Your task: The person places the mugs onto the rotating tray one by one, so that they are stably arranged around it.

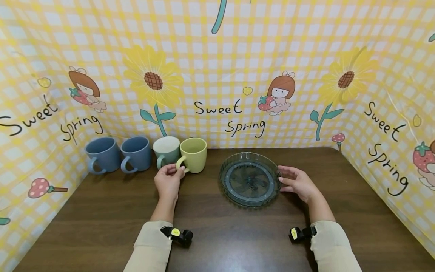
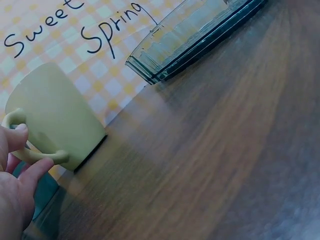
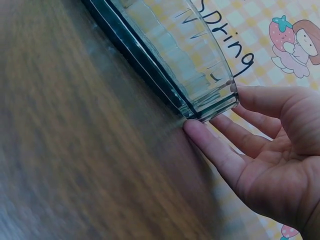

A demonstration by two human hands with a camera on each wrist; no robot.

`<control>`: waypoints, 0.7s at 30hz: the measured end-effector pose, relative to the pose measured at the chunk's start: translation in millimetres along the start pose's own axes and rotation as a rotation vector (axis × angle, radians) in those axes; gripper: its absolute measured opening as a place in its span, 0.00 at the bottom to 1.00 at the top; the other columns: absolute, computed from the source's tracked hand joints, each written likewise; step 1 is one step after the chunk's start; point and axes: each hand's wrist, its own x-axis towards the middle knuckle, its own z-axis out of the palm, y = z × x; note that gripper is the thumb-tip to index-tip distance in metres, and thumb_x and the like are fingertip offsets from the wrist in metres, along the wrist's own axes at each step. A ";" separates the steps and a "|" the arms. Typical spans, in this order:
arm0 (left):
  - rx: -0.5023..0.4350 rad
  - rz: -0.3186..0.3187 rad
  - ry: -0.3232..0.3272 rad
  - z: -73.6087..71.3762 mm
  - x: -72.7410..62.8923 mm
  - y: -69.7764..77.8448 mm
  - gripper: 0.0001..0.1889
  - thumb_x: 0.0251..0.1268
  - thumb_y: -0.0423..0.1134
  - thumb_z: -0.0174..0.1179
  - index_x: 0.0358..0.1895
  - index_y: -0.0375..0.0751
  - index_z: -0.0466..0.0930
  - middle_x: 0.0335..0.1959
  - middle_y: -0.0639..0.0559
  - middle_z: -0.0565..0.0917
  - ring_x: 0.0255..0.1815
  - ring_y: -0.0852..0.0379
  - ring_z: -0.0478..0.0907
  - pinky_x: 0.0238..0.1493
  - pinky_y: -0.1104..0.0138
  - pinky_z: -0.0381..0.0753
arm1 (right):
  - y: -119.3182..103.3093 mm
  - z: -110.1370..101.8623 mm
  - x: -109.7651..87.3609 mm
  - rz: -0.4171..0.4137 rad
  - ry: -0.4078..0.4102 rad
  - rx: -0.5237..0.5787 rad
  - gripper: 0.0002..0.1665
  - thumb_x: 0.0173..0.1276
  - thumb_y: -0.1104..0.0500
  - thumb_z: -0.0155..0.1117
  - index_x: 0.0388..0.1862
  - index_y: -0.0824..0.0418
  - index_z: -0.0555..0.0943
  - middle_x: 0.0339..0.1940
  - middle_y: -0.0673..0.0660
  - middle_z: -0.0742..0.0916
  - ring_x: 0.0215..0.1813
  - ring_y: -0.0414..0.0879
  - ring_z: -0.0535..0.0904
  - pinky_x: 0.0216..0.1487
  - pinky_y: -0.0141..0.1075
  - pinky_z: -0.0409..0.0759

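My left hand (image 1: 168, 183) pinches the handle of a yellow-green mug (image 1: 196, 155), thumb and fingers about the loop, also in the left wrist view. The mug stands upright near the back edge. Right beside it is a green mug (image 1: 166, 148) with a white inside. At the right, my right hand (image 1: 296, 184) holds the side of a round, smoky glass dish (image 1: 253, 203) with a ribbed wall. In the right wrist view the thumb (image 3: 207, 145) lies at the dish's lower edge, the other fingers against its side, their tips partly hidden.
Two blue mugs stand left of the green one: a nearer-middle blue mug (image 1: 136, 154) and a far-left blue mug (image 1: 103, 155). All handles face the front. A checked cloth (image 1: 217, 68) walls the brown table (image 1: 234, 241) at the back and sides.
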 end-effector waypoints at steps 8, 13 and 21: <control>0.131 0.028 0.010 -3.5 1.7 -2.5 0.12 0.52 0.24 0.71 0.39 0.27 0.79 0.32 0.47 0.78 0.33 0.58 0.77 0.33 0.77 0.81 | 2.4 -1.0 0.8 -0.001 0.007 -0.004 0.35 0.73 0.65 0.58 0.73 0.72 0.58 0.70 0.73 0.65 0.63 0.57 0.70 0.48 0.44 0.85; 0.139 0.053 -0.019 -4.6 2.4 -1.6 0.14 0.51 0.22 0.71 0.41 0.27 0.79 0.31 0.46 0.80 0.33 0.59 0.77 0.33 0.78 0.81 | 1.9 -0.3 0.1 0.004 0.009 0.003 0.35 0.73 0.65 0.58 0.74 0.72 0.58 0.70 0.73 0.65 0.63 0.57 0.70 0.49 0.44 0.85; 0.048 0.065 -0.047 -2.7 2.6 -1.0 0.15 0.51 0.18 0.68 0.44 0.26 0.81 0.29 0.46 0.80 0.30 0.59 0.79 0.33 0.73 0.85 | 0.5 0.9 -1.0 0.001 0.011 0.017 0.34 0.73 0.66 0.58 0.73 0.72 0.58 0.70 0.73 0.65 0.64 0.59 0.69 0.49 0.44 0.85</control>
